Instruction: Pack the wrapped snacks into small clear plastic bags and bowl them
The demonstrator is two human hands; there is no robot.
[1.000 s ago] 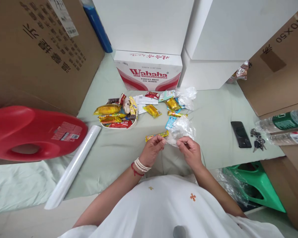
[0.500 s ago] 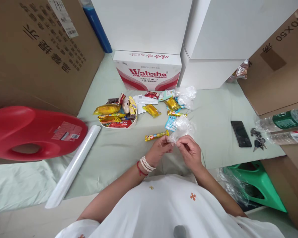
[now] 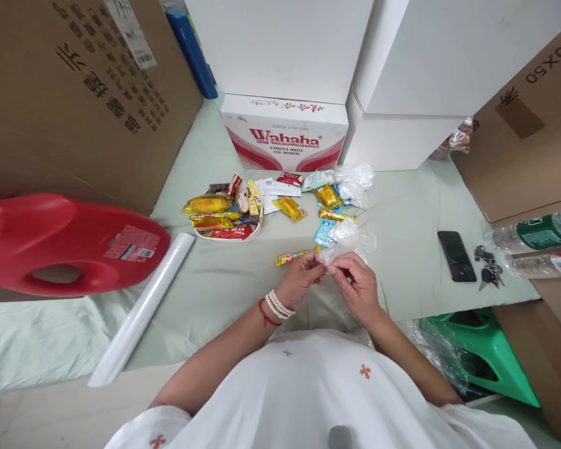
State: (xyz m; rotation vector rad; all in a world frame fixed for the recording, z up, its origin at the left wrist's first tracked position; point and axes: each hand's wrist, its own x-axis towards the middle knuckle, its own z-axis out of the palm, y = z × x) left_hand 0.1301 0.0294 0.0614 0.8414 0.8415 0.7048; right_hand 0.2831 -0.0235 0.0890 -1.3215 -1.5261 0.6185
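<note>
A crumpled clear plastic bag (image 3: 347,239) is pinched at its lower edge by both hands, close together over the pale green sheet. My left hand (image 3: 300,279), with bead and red bracelets at the wrist, grips the bag's left corner. My right hand (image 3: 355,284) pinches the bag right beside it. A long yellow snack stick (image 3: 295,255) lies just beyond my left hand. Farther back sits a white bowl (image 3: 229,236) heaped with wrapped snacks, with more loose packets (image 3: 327,197) and another clear bag (image 3: 354,184) to its right.
A red jug (image 3: 60,243) and a white roll (image 3: 143,308) lie at the left. A Wahaha carton (image 3: 285,134), white boxes and brown cartons ring the sheet. A black phone (image 3: 456,255), keys (image 3: 489,269) and water bottles (image 3: 537,234) lie right; a green stool (image 3: 477,346) stands below.
My hands have drawn closer together on the plastic bag, gathering its edge between the fingertips. The view has shifted slightly.
</note>
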